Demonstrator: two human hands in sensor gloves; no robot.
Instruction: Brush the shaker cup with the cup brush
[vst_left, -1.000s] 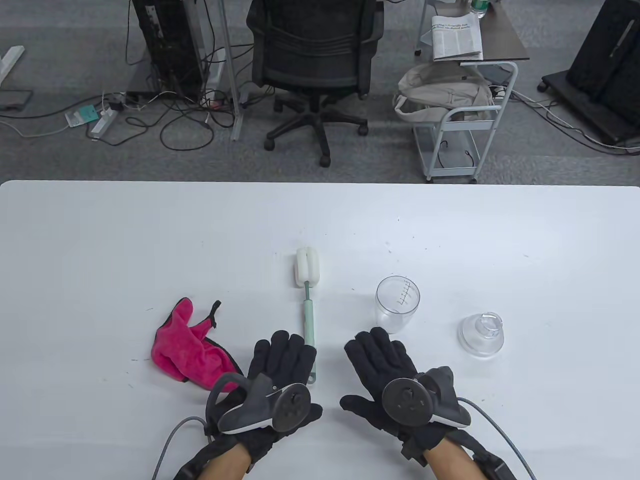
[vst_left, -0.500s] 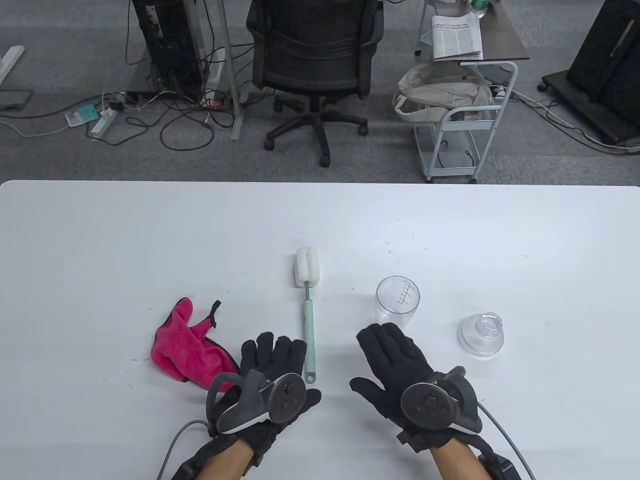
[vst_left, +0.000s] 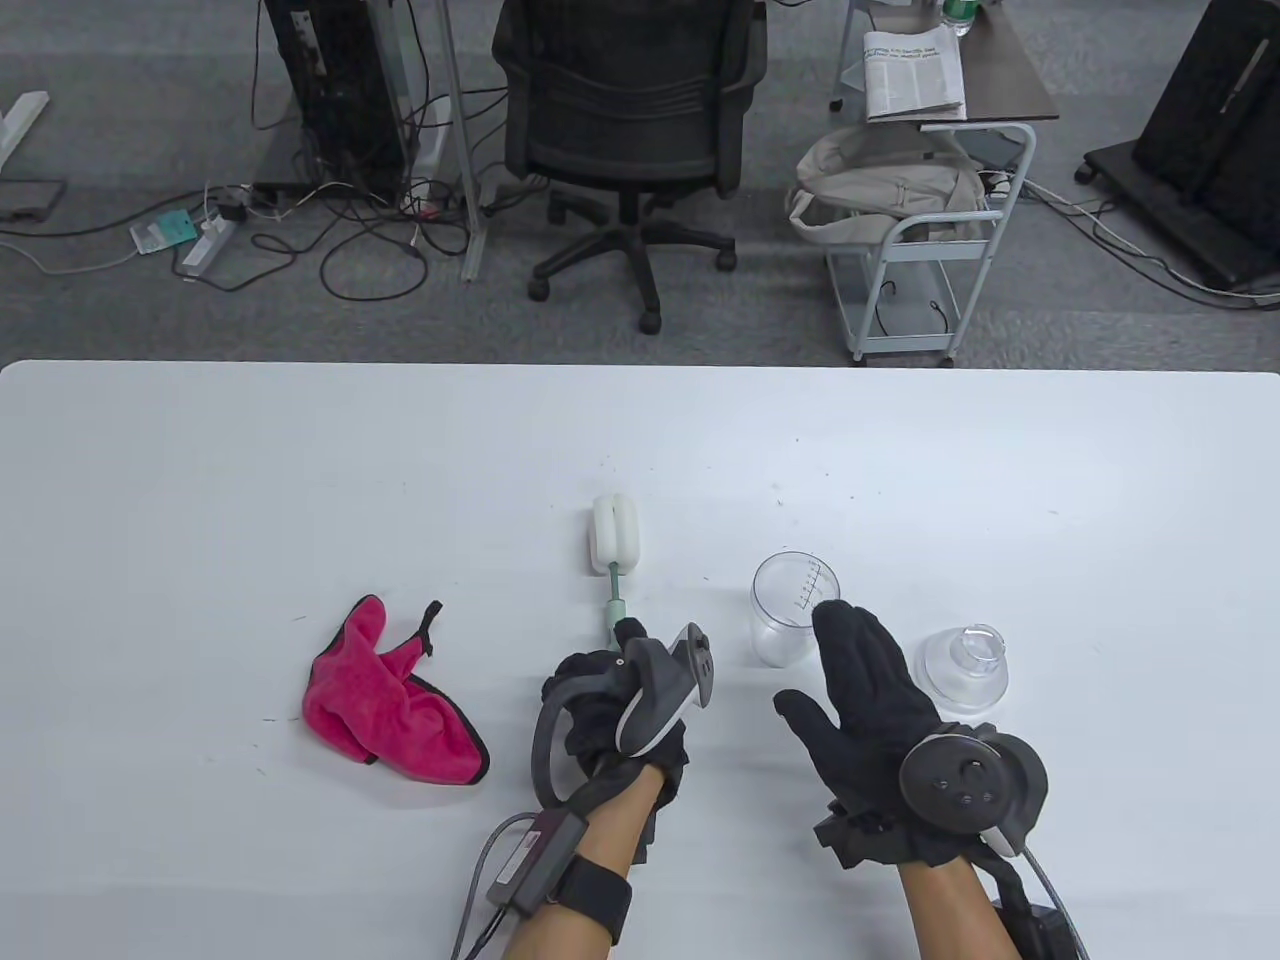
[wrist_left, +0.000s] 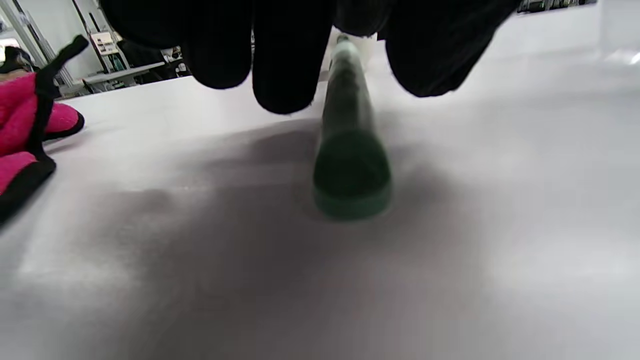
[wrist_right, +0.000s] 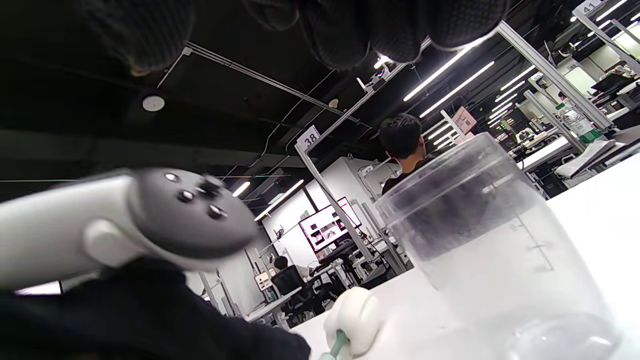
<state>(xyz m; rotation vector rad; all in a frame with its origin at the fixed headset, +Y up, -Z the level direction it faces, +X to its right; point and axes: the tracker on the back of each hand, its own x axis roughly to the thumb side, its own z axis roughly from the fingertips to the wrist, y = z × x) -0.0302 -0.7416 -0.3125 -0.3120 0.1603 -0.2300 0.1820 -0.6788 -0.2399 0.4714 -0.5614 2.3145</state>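
Note:
The cup brush lies on the white table, its white sponge head (vst_left: 615, 532) pointing away and its green handle (wrist_left: 351, 170) towards me. My left hand (vst_left: 612, 672) curls around the handle, fingers (wrist_left: 280, 60) on one side and thumb on the other. The clear shaker cup (vst_left: 790, 610) stands upright and open to the right of the brush. My right hand (vst_left: 808, 660) is open, its fingertips (vst_left: 835, 618) at the cup's right rim, and it holds nothing. The right wrist view shows the cup (wrist_right: 495, 250) close up and the sponge head (wrist_right: 355, 312) behind it.
The cup's clear lid (vst_left: 962, 668) sits on the table just right of my right hand. A crumpled pink cloth (vst_left: 390, 700) lies left of my left hand. The table's far edge (vst_left: 640, 364) borders a floor with a chair and a cart.
My left hand moved right and forward from flat on the table and curled around the brush handle. My right hand moved forward and right until its fingertips reached the cup.

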